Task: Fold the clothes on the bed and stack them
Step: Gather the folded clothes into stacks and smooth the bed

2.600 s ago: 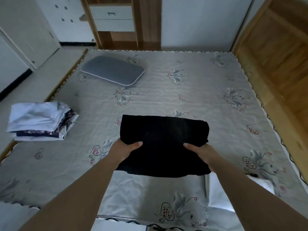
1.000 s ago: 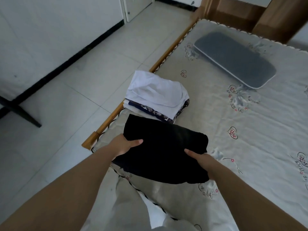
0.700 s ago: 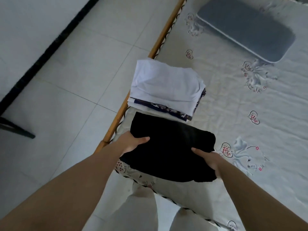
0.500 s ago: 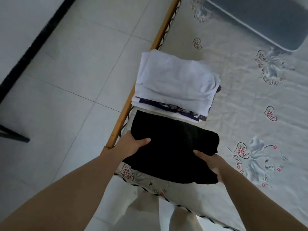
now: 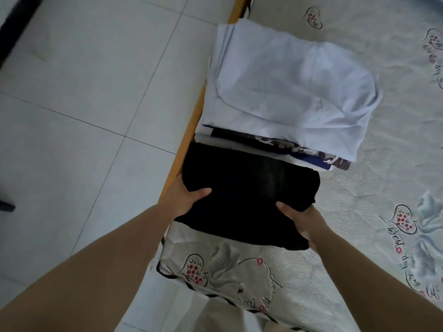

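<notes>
Now, seen from above, looking down along two bare forearms:
Left hand (image 5: pixel 185 200): grips the left edge of a folded black garment (image 5: pixel 247 197), thumb lying on top of the cloth, fingers hidden beneath it.
Right hand (image 5: pixel 300 220): grips the garment's near right corner the same way, thumb on top, fingers tucked under and out of sight.
Folded black garment: a dark, roughly square bundle held flat between both hands, at the left edge of the bed (image 5: pixel 374 192). Its far edge sits just beside the near side of the stack and covers part of that stack's lowest layer. Whether it rests on the bed or is lifted clear cannot be told.
Stack of folded clothes (image 5: pixel 285 97): on the bed's left edge, beyond the black garment. A pale blue-white folded piece (image 5: pixel 287 85) lies on top; a navy patterned piece (image 5: pixel 309 154) and a white layer show beneath at the near side.
Bed: covered by a grey sheet printed with hearts, flowers and script.
Bed frame (image 5: pixel 191 123): a wooden rail along the left edge.
Floor (image 5: pixel 84 92): pale tiles to the left.
</notes>
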